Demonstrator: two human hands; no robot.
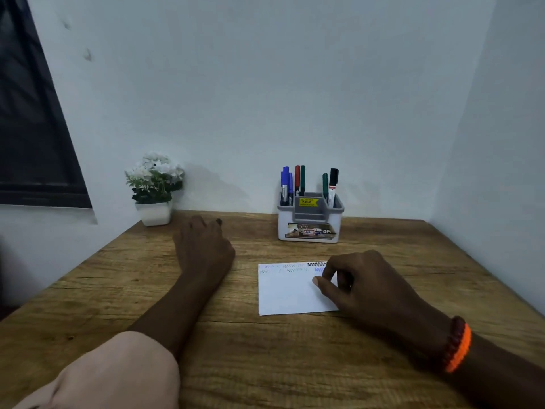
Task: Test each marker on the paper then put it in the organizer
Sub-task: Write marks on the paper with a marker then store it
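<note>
A white sheet of paper (285, 293) lies on the wooden table (265, 364), with zigzag test scribbles in several colours along its top edge. Behind it stands a white and grey organizer (309, 228). In it stand blue markers (285, 181), a red marker (297, 176), two green markers (303, 176) and a black marker (333, 180), all capped. My right hand (364, 286) rests on the paper's right edge, its fingers curled and thumb against forefinger, with no marker visible in it. My left hand (203, 246) lies knuckles up on the table left of the paper, fingers curled and holding nothing.
A small white pot of white flowers (154, 187) stands at the table's back left corner against the wall. A dark window (29, 113) is at the far left. Walls close off the back and right sides of the table.
</note>
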